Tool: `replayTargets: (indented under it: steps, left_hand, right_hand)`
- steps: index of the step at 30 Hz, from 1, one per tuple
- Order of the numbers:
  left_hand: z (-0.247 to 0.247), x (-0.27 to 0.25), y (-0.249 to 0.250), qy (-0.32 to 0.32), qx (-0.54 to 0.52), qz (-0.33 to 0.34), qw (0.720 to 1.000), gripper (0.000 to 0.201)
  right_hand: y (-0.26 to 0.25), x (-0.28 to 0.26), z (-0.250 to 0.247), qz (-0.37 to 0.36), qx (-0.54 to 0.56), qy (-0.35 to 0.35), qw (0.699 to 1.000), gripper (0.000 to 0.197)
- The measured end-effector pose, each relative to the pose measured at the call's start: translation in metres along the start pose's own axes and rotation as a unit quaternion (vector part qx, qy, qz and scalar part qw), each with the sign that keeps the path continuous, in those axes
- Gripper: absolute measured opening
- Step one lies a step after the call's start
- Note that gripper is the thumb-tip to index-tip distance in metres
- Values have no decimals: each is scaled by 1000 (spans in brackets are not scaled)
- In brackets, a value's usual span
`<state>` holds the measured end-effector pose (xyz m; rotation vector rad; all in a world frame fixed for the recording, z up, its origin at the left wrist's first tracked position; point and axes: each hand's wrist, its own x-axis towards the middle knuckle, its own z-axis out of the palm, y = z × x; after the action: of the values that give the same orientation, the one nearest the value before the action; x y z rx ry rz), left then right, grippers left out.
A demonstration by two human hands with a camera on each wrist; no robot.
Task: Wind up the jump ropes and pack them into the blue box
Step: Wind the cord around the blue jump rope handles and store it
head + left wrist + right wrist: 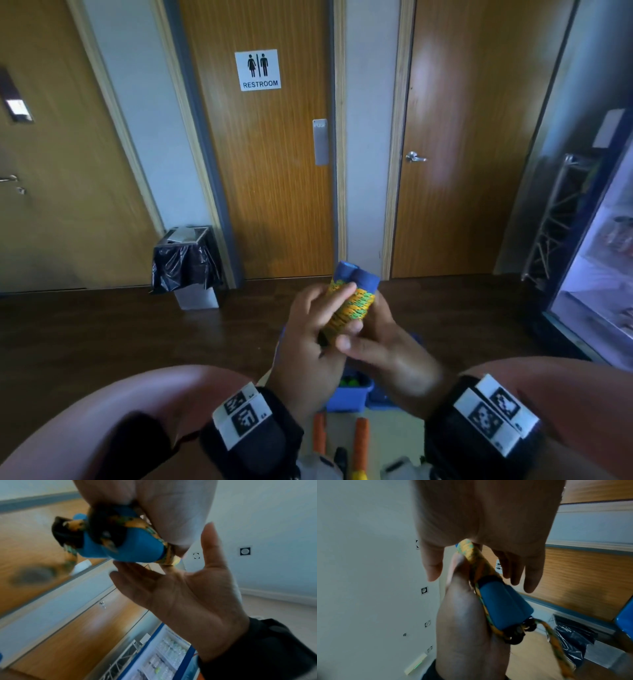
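Observation:
A jump rope [352, 301] with two blue handles side by side and yellow-green cord wound round them is held upright above my lap. My left hand [329, 308] grips the bundle, fingers curled over the cord. My right hand [370, 335] touches it from the right, thumb against the lower windings. In the left wrist view the right hand [171, 588] lies flat under the handles [137, 550]. In the right wrist view a loose cord end [556, 646] hangs from the handles [501, 604]. The blue box [346, 401] sits on the floor below my hands, mostly hidden.
Two orange handles [361, 435] of another rope lie near my feet, in front of the box. My knees flank the hands. A bin with a black bag [186, 263] stands by the restroom door, and a lit glass-front cooler [599, 274] is at the right.

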<state>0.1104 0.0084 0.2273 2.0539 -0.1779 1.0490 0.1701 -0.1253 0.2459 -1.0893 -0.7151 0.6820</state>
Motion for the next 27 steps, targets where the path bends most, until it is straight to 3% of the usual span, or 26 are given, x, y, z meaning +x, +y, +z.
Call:
replayTargets:
  steps: [4,8,13,16,21,23,27]
  left_hand:
    - [-1,-12,-9,-39,-137,-43,989,41]
    - [-23,-3,-22,-92,-21,-44,995,37]
    - [-42,8,-27,-81,58,12,995,26]
    - [-51,14,-27,-86,68,5,994,15]
    - [-60,21,-28,-87,4,-135,987,10]
    - [-64,23,-30,-82,-16,-156,984,8]
    - [-59,20,-32,-11,31,-75,997,4]
  right_hand:
    - [5,1,6,27,-19,34,999,91]
    - [11,-3,9,74,-83,68,992,86]
    - [18,-1,24,91,-87,88,988,79]
    - [20,1,33,102,-76,94,987,73]
    - [21,6,39,108,-153,92,978,72]
    - [19,9,42,103,-181,85,974,71]
    - [17,21,49,76,-215,107,968,65]
